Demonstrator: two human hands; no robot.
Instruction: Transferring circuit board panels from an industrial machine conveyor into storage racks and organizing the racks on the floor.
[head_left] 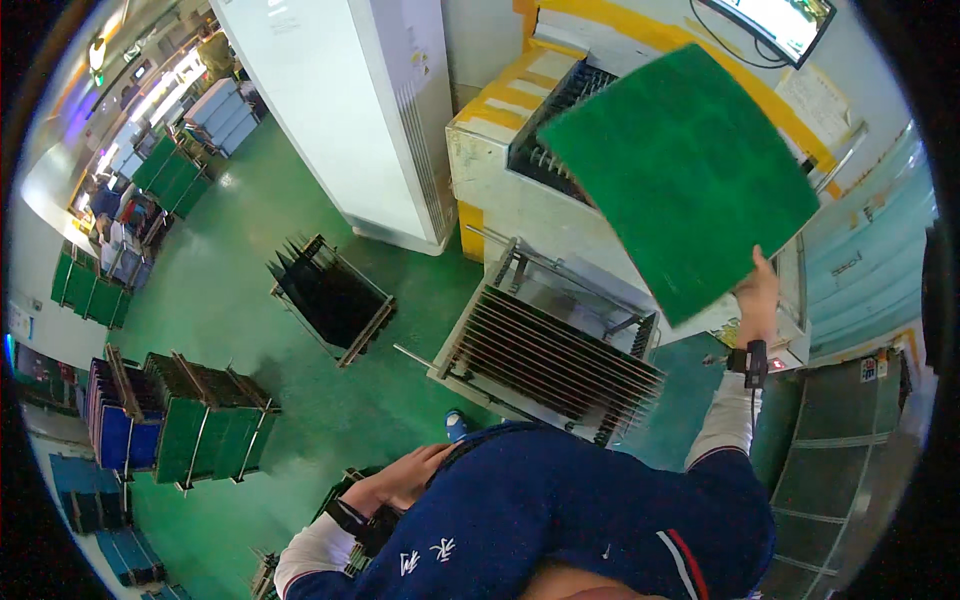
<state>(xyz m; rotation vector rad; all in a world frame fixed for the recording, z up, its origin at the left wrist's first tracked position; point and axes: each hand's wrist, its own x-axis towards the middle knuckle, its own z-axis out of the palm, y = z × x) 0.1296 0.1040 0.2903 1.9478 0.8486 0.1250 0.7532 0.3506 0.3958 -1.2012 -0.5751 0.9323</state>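
My right hand [757, 297] grips a large green rectangular panel [690, 175] by its near right edge. The panel is held up and tilted over a white machine [482, 160] with yellow tape along its edges. Dark rollers [548, 160] show in the machine's opening, partly covered by the panel. Below the panel stands a metal rack [470, 345] with a row of thin dark panels [560, 350] in its slots. My left hand [405, 478] lies against the front of my body at the waist, holding nothing that shows; its fingertips are partly hidden.
A black slotted rack [335, 300] stands on the green floor, left of the metal rack. Further left are racks of green panels [210, 430] and blue panels [130, 443]. A tall white cabinet [340, 110] rises beside the machine. Grey mesh shelving [835, 460] is at right.
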